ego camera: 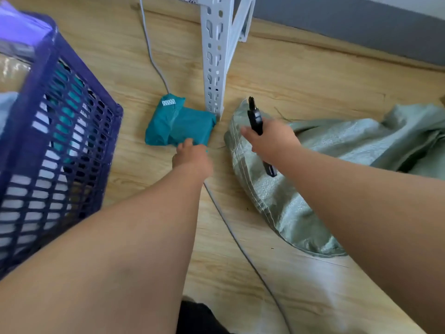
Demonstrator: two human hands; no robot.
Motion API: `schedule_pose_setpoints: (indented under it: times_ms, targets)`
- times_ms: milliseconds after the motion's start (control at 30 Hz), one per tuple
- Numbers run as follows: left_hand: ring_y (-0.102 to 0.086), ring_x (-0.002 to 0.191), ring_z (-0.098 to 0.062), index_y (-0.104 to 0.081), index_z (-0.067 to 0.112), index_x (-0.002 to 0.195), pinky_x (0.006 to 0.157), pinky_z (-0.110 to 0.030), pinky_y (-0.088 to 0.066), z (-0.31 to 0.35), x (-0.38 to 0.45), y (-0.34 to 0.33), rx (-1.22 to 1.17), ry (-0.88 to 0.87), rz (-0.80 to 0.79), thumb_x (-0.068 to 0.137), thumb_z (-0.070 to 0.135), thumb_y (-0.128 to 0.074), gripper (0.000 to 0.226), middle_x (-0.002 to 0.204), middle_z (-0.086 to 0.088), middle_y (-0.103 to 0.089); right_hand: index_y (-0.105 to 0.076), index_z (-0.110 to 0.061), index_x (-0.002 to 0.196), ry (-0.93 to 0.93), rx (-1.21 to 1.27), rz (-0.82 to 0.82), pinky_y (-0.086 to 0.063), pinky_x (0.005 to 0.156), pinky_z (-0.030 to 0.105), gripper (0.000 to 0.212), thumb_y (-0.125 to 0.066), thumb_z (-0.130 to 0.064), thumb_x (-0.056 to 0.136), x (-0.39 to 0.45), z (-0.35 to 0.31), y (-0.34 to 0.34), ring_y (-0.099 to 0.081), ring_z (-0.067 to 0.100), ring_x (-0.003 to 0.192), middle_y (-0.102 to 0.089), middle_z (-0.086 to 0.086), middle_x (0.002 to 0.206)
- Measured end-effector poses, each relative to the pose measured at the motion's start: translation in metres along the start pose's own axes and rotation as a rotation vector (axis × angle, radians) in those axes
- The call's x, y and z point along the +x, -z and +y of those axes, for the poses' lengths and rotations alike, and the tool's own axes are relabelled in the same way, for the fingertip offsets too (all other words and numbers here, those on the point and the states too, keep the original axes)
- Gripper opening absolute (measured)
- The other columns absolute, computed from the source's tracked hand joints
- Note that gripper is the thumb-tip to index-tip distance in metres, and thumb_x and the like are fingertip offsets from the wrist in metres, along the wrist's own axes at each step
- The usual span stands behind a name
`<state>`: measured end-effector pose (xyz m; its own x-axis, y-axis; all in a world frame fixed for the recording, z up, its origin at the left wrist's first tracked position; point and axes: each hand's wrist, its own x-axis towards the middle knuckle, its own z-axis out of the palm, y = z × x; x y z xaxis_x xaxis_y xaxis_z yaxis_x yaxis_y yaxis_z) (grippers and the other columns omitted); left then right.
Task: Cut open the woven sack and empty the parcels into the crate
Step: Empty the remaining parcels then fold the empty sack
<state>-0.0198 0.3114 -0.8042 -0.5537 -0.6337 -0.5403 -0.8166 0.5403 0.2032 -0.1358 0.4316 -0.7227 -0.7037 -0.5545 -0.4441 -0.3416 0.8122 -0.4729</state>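
A teal parcel [179,125] lies on the wooden floor against the foot of a shelf post. My left hand [192,159] reaches its near edge, and the fingers touch it. Whether they grip it I cannot tell. My right hand [271,141] grips a black cutter [255,118], blade end pointing away from me, above the pale green woven sack [337,145]. The sack lies flat and crumpled on the floor at the right. The purple lattice crate [60,150] stands at the left with teal and white parcels inside.
A white perforated metal shelf post [215,54] stands on the floor between parcel and sack. A grey cable [154,61] runs along the floor behind the parcel, another cable [240,247] passes under my arms. A grey wall base [361,27] lies at the back right.
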Motion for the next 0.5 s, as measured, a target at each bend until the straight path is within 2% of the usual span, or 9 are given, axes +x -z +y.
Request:
schedule_pose_setpoints:
  times_ms: [67, 167, 267, 333, 400, 433, 467, 500]
  targets:
    - [-0.018, 0.142, -0.026, -0.040, 0.031, 0.143, 0.109, -0.042, -0.032, -0.005, 0.014, -0.002, -0.059, -0.044, 0.011, 0.092, 0.035, -0.055, 0.053, 0.157, -0.003, -0.017, -0.053, -0.021, 0.086, -0.041, -0.083, 0.008, -0.039, 0.055, 0.029, 0.027, -0.051, -0.047, 0.093, 0.004, 0.004, -0.015, -0.055, 0.025, 0.072, -0.055, 0.001, 0.071]
    - [-0.009, 0.146, -0.028, -0.034, 0.037, 0.145, 0.114, -0.044, -0.023, -0.003, 0.033, -0.005, -0.074, -0.088, -0.027, 0.093, 0.042, -0.053, 0.056, 0.160, -0.004, -0.006, -0.054, -0.020, 0.092, -0.094, -0.174, -0.061, -0.038, 0.053, 0.028, 0.023, -0.052, -0.043, 0.094, 0.009, 0.012, -0.025, -0.052, 0.018, 0.063, -0.054, 0.001, 0.072]
    - [-0.007, 0.146, -0.029, -0.035, 0.032, 0.145, 0.114, -0.045, -0.020, -0.003, 0.040, -0.011, 0.113, -0.120, -0.078, 0.093, 0.040, -0.054, 0.056, 0.160, -0.004, -0.002, -0.052, -0.021, 0.089, -0.119, -0.217, -0.085, -0.037, 0.050, 0.027, 0.024, -0.052, -0.044, 0.093, 0.012, 0.017, -0.030, -0.051, 0.016, 0.060, -0.054, 0.000, 0.070]
    - [-0.029, 0.137, -0.029, -0.048, 0.023, 0.136, 0.104, -0.042, -0.033, -0.004, 0.038, -0.015, 0.197, -0.175, 0.053, 0.094, 0.030, -0.054, 0.044, 0.151, -0.007, -0.027, -0.053, -0.020, 0.089, -0.113, -0.234, -0.090, -0.035, 0.048, 0.026, 0.024, -0.052, -0.044, 0.093, 0.013, 0.015, -0.034, -0.051, 0.015, 0.059, -0.053, 0.000, 0.070]
    - [-0.051, 0.117, -0.029, -0.057, 0.017, 0.120, 0.088, -0.039, -0.043, -0.008, 0.036, -0.011, 0.073, -0.176, 0.291, 0.094, 0.021, -0.052, 0.027, 0.128, -0.008, -0.051, -0.052, -0.021, 0.083, -0.095, -0.218, -0.099, -0.035, 0.046, 0.026, 0.024, -0.052, -0.042, 0.094, 0.014, 0.012, -0.041, -0.052, 0.015, 0.058, -0.054, 0.001, 0.069]
    - [-0.051, 0.114, -0.028, -0.056, 0.017, 0.117, 0.087, -0.038, -0.043, -0.014, 0.038, -0.009, 0.000, -0.158, 0.415, 0.093, 0.020, -0.053, 0.025, 0.125, -0.008, -0.052, -0.050, -0.022, 0.079, -0.083, -0.202, -0.104, -0.036, 0.046, 0.026, 0.024, -0.053, -0.041, 0.094, 0.016, 0.010, -0.045, -0.053, 0.016, 0.057, -0.055, 0.001, 0.069]
    - [-0.046, 0.121, -0.029, -0.053, 0.019, 0.122, 0.094, -0.038, -0.040, -0.021, 0.043, -0.007, -0.032, -0.131, 0.504, 0.092, 0.022, -0.056, 0.031, 0.132, -0.008, -0.047, -0.049, -0.024, 0.077, -0.072, -0.187, -0.109, -0.037, 0.046, 0.025, 0.023, -0.053, -0.040, 0.094, 0.016, 0.007, -0.049, -0.054, 0.016, 0.056, -0.055, 0.001, 0.068]
    - [-0.036, 0.132, -0.030, -0.046, 0.021, 0.132, 0.103, -0.038, -0.034, -0.029, 0.049, -0.005, -0.045, -0.096, 0.518, 0.090, 0.025, -0.060, 0.045, 0.144, -0.010, -0.036, -0.050, -0.024, 0.078, -0.060, -0.180, -0.116, -0.037, 0.046, 0.025, 0.023, -0.053, -0.039, 0.094, 0.017, 0.004, -0.052, -0.054, 0.016, 0.056, -0.054, 0.001, 0.067]
